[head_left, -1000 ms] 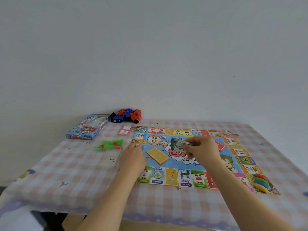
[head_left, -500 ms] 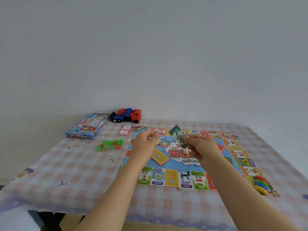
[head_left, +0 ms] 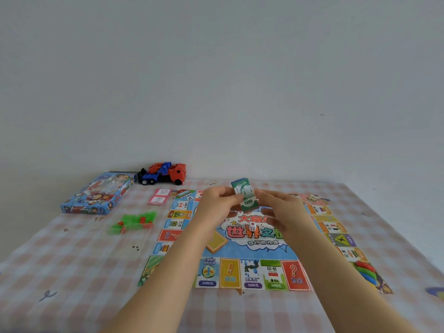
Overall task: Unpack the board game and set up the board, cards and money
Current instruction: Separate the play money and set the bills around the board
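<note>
The colourful game board (head_left: 249,272) lies unfolded on the checked tablecloth. Above its middle, my left hand (head_left: 216,203) and my right hand (head_left: 281,207) both pinch a small stack of green play money (head_left: 245,195) marked 1000, held upright between them. A white die (head_left: 252,226) sits on the board's centre. A yellow card stack (head_left: 216,241) lies on the board, partly hidden by my left forearm. A pink card pile (head_left: 159,197) rests just left of the board's far corner.
The blue game box (head_left: 96,194) lies at the far left, with a red and blue toy truck (head_left: 165,174) behind it. Green and red small pieces (head_left: 134,222) sit in a clear bag left of the board. Coloured pawns (head_left: 366,270) lie on the board's near right corner.
My left hand rose from the table beside the board and joined my right hand on the money. The money stack lifted and turned upright.
</note>
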`<state>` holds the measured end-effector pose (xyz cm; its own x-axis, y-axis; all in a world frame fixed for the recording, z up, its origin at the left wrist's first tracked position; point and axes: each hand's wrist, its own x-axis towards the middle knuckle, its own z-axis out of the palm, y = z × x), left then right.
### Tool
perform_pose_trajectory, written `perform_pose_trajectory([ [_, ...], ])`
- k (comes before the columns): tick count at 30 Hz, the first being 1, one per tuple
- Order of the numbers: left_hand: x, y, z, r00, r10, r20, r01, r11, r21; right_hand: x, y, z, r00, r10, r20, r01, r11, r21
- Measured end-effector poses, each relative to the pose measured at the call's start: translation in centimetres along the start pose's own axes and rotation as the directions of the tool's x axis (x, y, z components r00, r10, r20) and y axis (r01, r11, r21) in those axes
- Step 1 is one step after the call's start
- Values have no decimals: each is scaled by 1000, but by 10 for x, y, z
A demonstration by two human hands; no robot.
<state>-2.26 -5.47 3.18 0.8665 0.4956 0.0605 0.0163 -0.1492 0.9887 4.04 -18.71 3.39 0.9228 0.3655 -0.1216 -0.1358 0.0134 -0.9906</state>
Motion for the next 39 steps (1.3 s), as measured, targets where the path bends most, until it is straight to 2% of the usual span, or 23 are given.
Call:
perform_pose_trajectory([
  [4,14,1,1,999,-7,47,7,1000,-4,11,-6,-9,980,-185,-75,172,974,-147],
  [8,24,-4,4,998,-3,65,4,1000,-23,21,1,-5,962,-264,-69,244,947,-211],
  [12,35,-16,5,998,-39,47,42,996,-82,35,15,0,959,-272,-81,254,950,-182],
  [17,52,-24,-4,996,-88,-31,81,979,-187,49,16,-6,948,-251,-197,240,968,-77],
  [20,58,-27,-9,995,-87,-44,77,976,-205,58,6,-11,930,-287,-230,278,958,-69],
  [24,57,-27,-10,995,-100,-16,94,969,-228,62,6,-4,925,-346,-159,320,932,-170],
  [30,52,-27,0,987,-150,55,160,938,-308,62,21,12,946,-323,-22,308,919,-247],
  [36,51,-33,5,990,-126,63,136,974,-180,61,26,12,956,-293,-7,284,930,-232],
  [39,50,-33,7,983,-155,103,178,945,-274,62,27,13,959,-283,-17,272,933,-236],
])
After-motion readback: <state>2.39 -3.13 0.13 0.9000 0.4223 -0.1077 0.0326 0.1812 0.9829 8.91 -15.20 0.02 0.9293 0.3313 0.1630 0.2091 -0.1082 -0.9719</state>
